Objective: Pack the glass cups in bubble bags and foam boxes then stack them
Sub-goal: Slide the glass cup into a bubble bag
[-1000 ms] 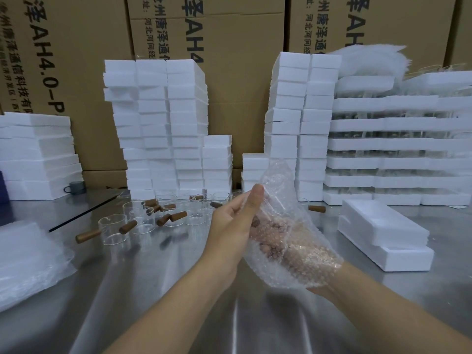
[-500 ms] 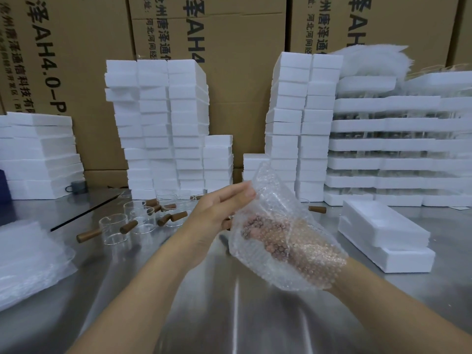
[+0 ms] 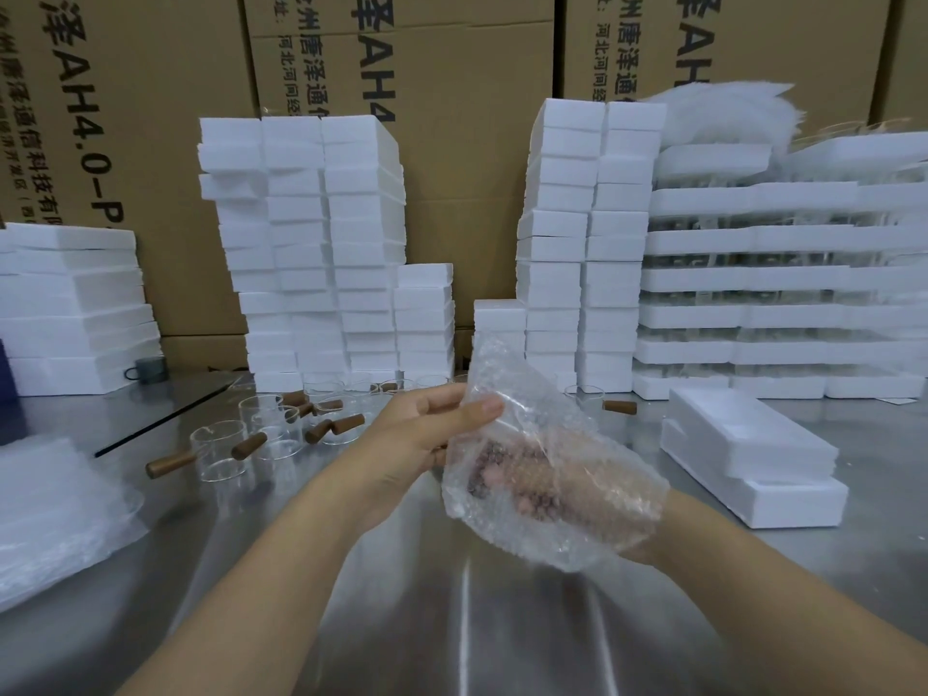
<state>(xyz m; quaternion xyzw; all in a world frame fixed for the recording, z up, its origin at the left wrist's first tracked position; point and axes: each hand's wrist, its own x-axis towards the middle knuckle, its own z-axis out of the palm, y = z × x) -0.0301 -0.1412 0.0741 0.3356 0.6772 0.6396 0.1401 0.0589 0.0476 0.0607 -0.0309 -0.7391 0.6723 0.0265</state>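
A clear bubble bag (image 3: 502, 374) is held up over the steel table (image 3: 452, 625). My right hand (image 3: 567, 482) is inside it up to the wrist and shows only blurred through the bubbles. A dark brown shape lies at its fingertips; I cannot tell what it is. My left hand (image 3: 427, 429) pinches the bag's open edge between thumb and fingers. Several glass cups with wooden handles (image 3: 221, 449) stand behind my left hand. A white foam box (image 3: 753, 444) lies at the right, its upper half set askew on the lower.
A pile of bubble bags (image 3: 50, 509) lies at the left edge. Tall stacks of foam boxes (image 3: 311, 243) (image 3: 587, 233) stand at the back, before cardboard cartons. Layered foam trays with glassware (image 3: 783, 293) fill the back right. A small grey mug (image 3: 148, 369) sits at the back left.
My left hand let go of the bag and drew back, then took hold of the bag's edge again. The bag and my right hand inside it tilted to lie flatter.
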